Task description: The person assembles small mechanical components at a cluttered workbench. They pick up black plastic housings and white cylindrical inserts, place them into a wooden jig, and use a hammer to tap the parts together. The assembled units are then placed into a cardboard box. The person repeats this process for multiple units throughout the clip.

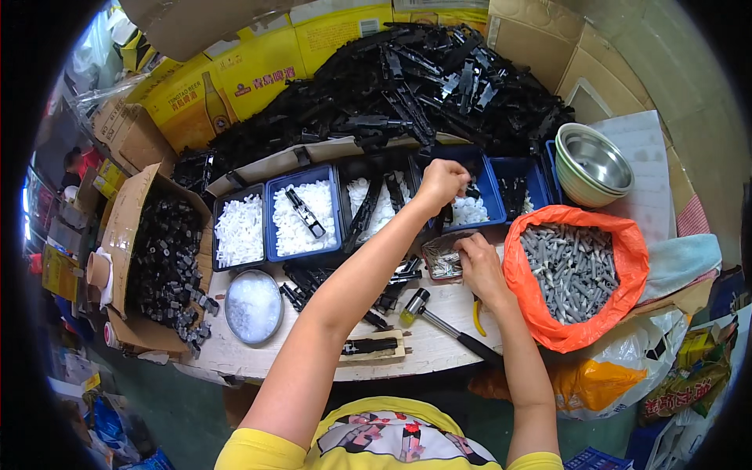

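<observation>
My left hand (441,182) reaches far forward over a blue bin of small white parts (471,210), its fingers curled down into the bin; what it holds is hidden. My right hand (479,266) rests at a small flat tray of tiny metal pieces (440,258), fingertips pinching among them. Between my arms lie a small mallet (439,319) with a black handle and a wooden block carrying a black plastic part (371,345). Loose black parts (392,288) lie scattered just beyond them.
Blue bins of white pieces (302,219) line the table's back, behind them a big heap of black plastic strips (407,86). An orange bag of grey pins (572,270) sits right, steel bowls (593,163) beyond. A carton of black parts (166,262) and a round dish (253,306) sit left.
</observation>
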`<state>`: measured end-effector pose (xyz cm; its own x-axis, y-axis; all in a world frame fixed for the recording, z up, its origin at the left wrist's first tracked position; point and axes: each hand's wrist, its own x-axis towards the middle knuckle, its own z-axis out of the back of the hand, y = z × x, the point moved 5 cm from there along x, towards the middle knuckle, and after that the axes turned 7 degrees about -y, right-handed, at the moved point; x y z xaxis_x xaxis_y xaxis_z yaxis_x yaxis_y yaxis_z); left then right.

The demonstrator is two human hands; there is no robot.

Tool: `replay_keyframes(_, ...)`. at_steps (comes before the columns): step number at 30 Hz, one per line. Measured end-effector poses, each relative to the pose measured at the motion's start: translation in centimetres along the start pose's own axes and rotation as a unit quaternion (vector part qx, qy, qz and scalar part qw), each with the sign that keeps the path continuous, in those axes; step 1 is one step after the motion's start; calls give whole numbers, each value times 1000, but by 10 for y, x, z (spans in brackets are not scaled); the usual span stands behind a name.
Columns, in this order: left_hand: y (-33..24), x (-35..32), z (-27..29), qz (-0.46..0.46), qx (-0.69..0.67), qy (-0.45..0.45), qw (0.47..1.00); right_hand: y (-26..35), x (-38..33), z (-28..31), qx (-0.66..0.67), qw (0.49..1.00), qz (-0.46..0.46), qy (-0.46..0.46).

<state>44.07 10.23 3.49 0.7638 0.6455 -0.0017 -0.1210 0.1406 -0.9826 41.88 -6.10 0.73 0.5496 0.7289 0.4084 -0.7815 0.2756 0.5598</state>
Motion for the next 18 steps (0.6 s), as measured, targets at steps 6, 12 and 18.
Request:
replay_keyframes(6, 2, -27, 16, 114, -195, 102, 969, 7, -2, 16, 61, 996, 6, -71)
replay_keyframes(12, -3, -99, 44, 122, -252, 141, 950, 36, -10, 35, 313, 943, -83, -75)
replay_keyframes(18, 20, -194, 75, 143, -323, 148, 924, 89, -31, 34, 423, 903, -63, -38)
